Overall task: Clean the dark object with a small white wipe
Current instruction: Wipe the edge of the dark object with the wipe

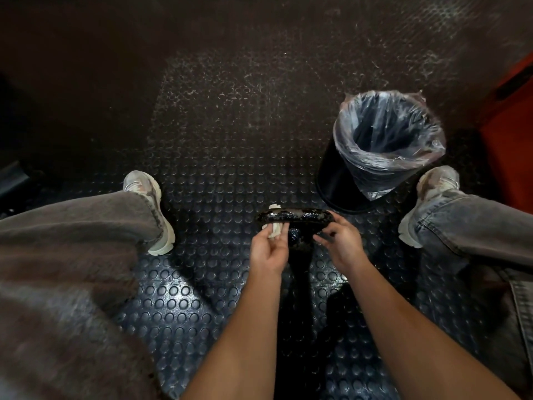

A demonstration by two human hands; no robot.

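Item: left hand (266,249). Fingers (281,232) curled round a small white wipe (275,230), pressing it against the left end of the dark object (294,217); a scrap of the wipe also shows above that end.

Item: right hand (340,243). Fingers (327,233) bent and pinching the right end of the dark object, thumb underneath.

Item: dark object. Glossy black with pale speckles, long and curved, lying crosswise between the two hands, held above the floor (202,168); a darker part hangs below its middle. Exact kind cannot be told.

Item: forearms, bare, both reaching in from the lower edge toward the dark object.

Item: waste bin (340,180). Black, lined with a clear plastic bag (386,134) folded over its rim; stands just beyond and to the right of the dark object.

Item: legs in grey jeans, one on each side of the dark object, well apart. Left shoe (155,209) and right shoe (427,197), both pale, planted on the floor.

Item: floor. Dark rubber with raised round studs, scuffed and dusty beyond the dark object.

Item: orange panel (510,140), far right of the waste bin, at the edge of view.
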